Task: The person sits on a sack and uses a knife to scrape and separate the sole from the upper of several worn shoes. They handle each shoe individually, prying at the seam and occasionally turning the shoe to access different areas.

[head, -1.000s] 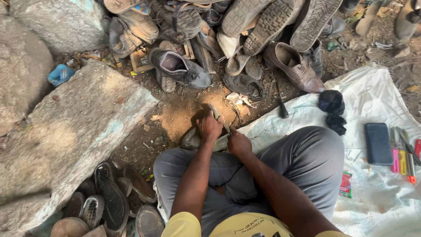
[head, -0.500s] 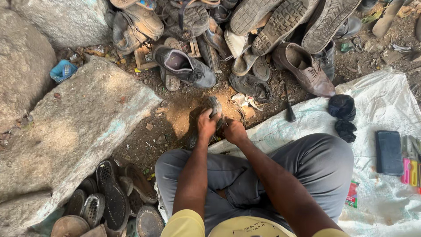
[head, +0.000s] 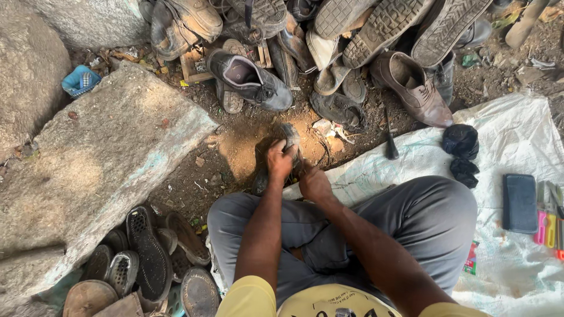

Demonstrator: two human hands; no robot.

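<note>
Gripping a worn dark shoe (head: 288,141) between both hands, left hand (head: 279,159) above right hand (head: 314,183).

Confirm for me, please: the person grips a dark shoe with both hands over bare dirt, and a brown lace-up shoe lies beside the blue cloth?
Not quite. In the head view the brown lace-up shoe lies far from the blue cloth, near the white sheet. Both hands, left and right, do grip the dark shoe.
</note>
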